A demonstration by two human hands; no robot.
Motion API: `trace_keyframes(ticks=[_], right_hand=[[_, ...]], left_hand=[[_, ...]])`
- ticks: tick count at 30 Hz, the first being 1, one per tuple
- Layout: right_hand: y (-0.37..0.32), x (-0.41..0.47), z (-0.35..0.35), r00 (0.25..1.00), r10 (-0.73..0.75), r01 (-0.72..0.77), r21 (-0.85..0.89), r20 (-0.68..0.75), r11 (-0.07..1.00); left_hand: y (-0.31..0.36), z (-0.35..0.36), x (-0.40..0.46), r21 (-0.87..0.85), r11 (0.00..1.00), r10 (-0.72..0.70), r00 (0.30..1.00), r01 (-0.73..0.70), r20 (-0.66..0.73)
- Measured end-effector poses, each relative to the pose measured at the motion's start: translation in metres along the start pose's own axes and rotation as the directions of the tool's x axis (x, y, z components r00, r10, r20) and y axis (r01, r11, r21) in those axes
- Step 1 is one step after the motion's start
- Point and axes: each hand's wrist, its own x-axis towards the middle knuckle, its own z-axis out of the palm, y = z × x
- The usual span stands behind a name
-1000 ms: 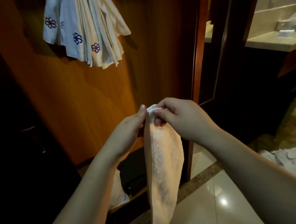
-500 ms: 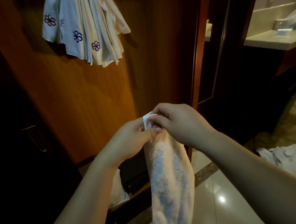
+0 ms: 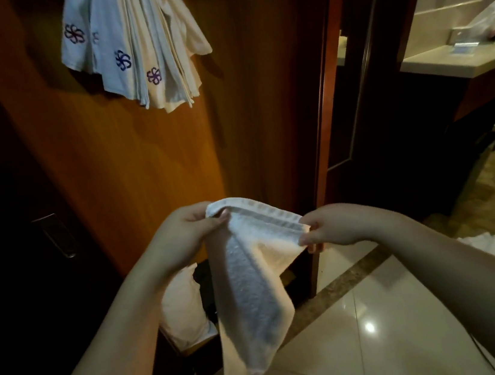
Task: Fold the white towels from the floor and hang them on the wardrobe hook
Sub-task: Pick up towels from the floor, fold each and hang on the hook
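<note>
Since half a second ago, both hands have drawn apart along the towel's hemmed top edge; they were bunched together at one corner, now the edge is stretched between them at centre frame.

Left hand [image 3: 187, 231]: thumb and curled fingers pinch the left corner of the white towel [image 3: 252, 284]. Right hand [image 3: 338, 225]: fingertips pinch the right corner, slightly lower in the frame. Both arms bare, reaching in from the bottom edge.

Towel hangs down from that edge in a long narrowing fold toward the bottom of the frame, its lower end passing behind my right forearm.

Upper left: hung towels [image 3: 133, 48], several white ones bunched together against the wardrobe door [image 3: 129, 158], three showing purple-blue flower emblems. The hook itself is out of view.

Below the hands, a white pillow [image 3: 182, 312] sits in a dark low compartment. Lower right: glossy tiled floor [image 3: 367, 341]; more white towels on the floor [image 3: 493, 249] at the right edge. Upper right: pale countertop [image 3: 456, 63] with a plastic bag on it.
</note>
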Motion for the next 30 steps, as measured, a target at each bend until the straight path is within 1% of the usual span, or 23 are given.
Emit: trace_keyframes(ticks=[2, 4, 6, 8, 11, 14, 15, 16, 18, 20, 22, 25, 28, 30], right_hand=[[0.009, 0.001, -0.001, 0.994, -0.005, 0.002, -0.031, -0.110, 1.000], [0.010, -0.005, -0.014, 0.957, -0.071, 0.060, -0.048, -0.282, 0.997], [0.008, -0.013, -0.024, 0.888, -0.167, 0.169, -0.034, -0.429, 0.985], [0.001, -0.019, -0.022, 0.824, -0.224, 0.270, 0.013, -0.520, 0.963], [-0.003, -0.022, -0.009, 0.752, -0.219, 0.355, 0.103, -0.621, 0.929], [-0.004, -0.021, -0.001, 0.654, -0.135, 0.422, 0.211, -0.744, 0.882], [-0.006, -0.020, 0.000, 0.642, -0.092, 0.445, 0.273, -0.761, 0.853], [-0.008, -0.019, 0.001, 0.648, -0.036, 0.469, 0.361, -0.761, 0.806], [-0.005, -0.014, 0.006, 0.693, 0.061, 0.478, 0.520, -0.718, 0.708], [0.003, -0.007, 0.010, 0.733, 0.109, 0.428, 0.579, -0.672, 0.694], [0.006, -0.007, 0.011, 0.739, 0.142, 0.382, 0.584, -0.658, 0.716], [0.002, -0.013, 0.008, 0.695, 0.177, 0.408, 0.586, -0.697, 0.700], [-0.007, -0.020, 0.005, 0.623, 0.191, 0.436, 0.539, -0.759, 0.721], [-0.011, -0.023, 0.007, 0.564, 0.224, 0.469, 0.531, -0.795, 0.705]], left_hand=[[-0.007, -0.006, -0.001, 0.084, 0.996, 0.007, 1.000, -0.006, -0.012], [-0.013, -0.008, -0.003, 0.131, 0.991, 0.009, 0.998, -0.001, -0.060], [-0.016, -0.010, -0.004, 0.070, 0.997, 0.027, 0.990, -0.017, -0.140], [-0.017, -0.014, -0.005, 0.025, 0.998, 0.055, 0.979, -0.051, -0.194], [-0.020, -0.016, -0.005, -0.040, 0.994, 0.090, 0.978, -0.100, -0.190], [-0.027, -0.014, -0.002, -0.128, 0.986, 0.079, 0.981, -0.103, -0.179], [-0.029, -0.012, -0.001, -0.141, 0.984, 0.078, 0.980, -0.105, -0.185], [-0.031, -0.010, 0.000, -0.161, 0.981, 0.076, 0.978, -0.108, -0.196], [-0.033, -0.005, 0.002, -0.187, 0.975, 0.078, 0.975, -0.118, -0.210], [-0.033, 0.000, 0.002, -0.200, 0.973, 0.077, 0.977, -0.117, -0.199], [-0.033, 0.005, 0.001, -0.227, 0.968, 0.065, 0.981, -0.106, -0.181], [-0.027, 0.014, 0.002, -0.330, 0.937, 0.067, 0.987, -0.113, -0.148], [-0.020, 0.021, 0.004, -0.523, 0.841, 0.048, 0.984, -0.134, -0.174], [-0.016, 0.023, 0.007, -0.589, 0.797, 0.026, 0.983, -0.131, -0.183]])
